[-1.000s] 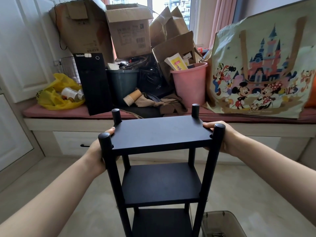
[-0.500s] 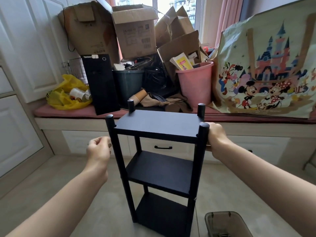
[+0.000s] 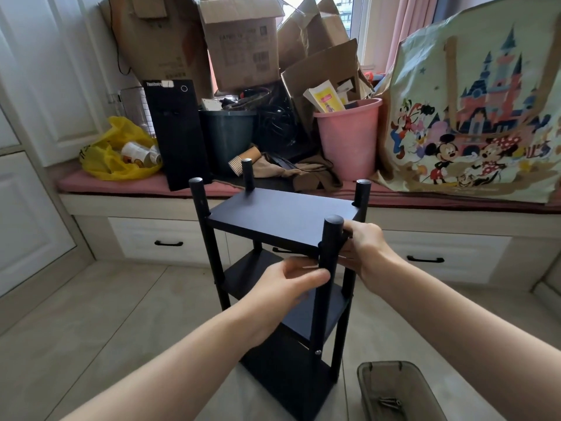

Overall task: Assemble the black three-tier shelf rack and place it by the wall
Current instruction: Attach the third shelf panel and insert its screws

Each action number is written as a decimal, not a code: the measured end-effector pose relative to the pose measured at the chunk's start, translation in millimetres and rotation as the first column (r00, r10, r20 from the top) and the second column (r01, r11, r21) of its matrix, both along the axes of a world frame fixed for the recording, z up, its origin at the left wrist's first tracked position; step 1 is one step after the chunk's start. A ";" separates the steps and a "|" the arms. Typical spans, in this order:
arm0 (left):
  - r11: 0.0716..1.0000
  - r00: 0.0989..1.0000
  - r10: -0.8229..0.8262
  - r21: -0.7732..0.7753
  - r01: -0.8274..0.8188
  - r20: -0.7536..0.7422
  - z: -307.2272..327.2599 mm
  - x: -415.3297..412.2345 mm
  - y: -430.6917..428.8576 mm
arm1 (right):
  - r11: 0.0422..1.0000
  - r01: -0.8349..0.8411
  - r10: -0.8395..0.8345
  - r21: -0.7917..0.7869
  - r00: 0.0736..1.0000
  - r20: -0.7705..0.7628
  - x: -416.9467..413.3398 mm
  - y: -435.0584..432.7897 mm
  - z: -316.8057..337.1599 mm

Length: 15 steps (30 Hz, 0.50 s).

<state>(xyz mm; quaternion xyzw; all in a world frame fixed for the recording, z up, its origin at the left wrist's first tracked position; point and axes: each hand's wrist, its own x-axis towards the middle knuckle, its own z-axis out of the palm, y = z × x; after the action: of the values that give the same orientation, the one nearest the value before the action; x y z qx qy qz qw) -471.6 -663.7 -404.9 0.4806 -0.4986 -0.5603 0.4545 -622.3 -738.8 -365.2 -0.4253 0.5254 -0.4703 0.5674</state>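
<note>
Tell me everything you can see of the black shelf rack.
The black rack looks matte and smooth: three flat rectangular shelves between four round posts whose capped tops rise above the top shelf. A small screw head shows low on the near post. It stands upright on the tiled floor, turned at an angle. The right hand grips the top shelf's right edge; the left hand pinches the near post just beneath it.

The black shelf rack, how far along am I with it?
Done: the rack stands upright on the floor with all three shelves between four posts. In hand: your right hand grips the top shelf at its end, and your left hand pinches at the near post just below it. Left: setting it by the wall; a few screws lie in the tray.
</note>
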 end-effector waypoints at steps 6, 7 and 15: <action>0.976 0.796 0.212 0.162 -0.145 -0.567 8.8 -2.7 -23.4 | 1.000 0.000 -0.004 0.029 0.990 0.142 -1.5 8.2 -3.4; 0.968 0.749 0.250 0.173 -0.181 -0.614 10.6 -0.8 -27.1 | 1.000 -0.001 -0.004 0.030 0.988 0.153 -1.9 8.5 -4.2; 0.947 0.612 0.314 0.189 -0.261 -0.726 22.6 17.3 -38.8 | 0.998 -0.062 0.056 0.024 0.979 0.198 -5.9 9.9 -4.2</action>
<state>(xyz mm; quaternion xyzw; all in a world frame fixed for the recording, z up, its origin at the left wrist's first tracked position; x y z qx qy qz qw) -454.3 -702.5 -382.3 0.2954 -0.1659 -0.6429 0.6869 -628.2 -728.9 -369.4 -0.3834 0.4605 -0.4854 0.6366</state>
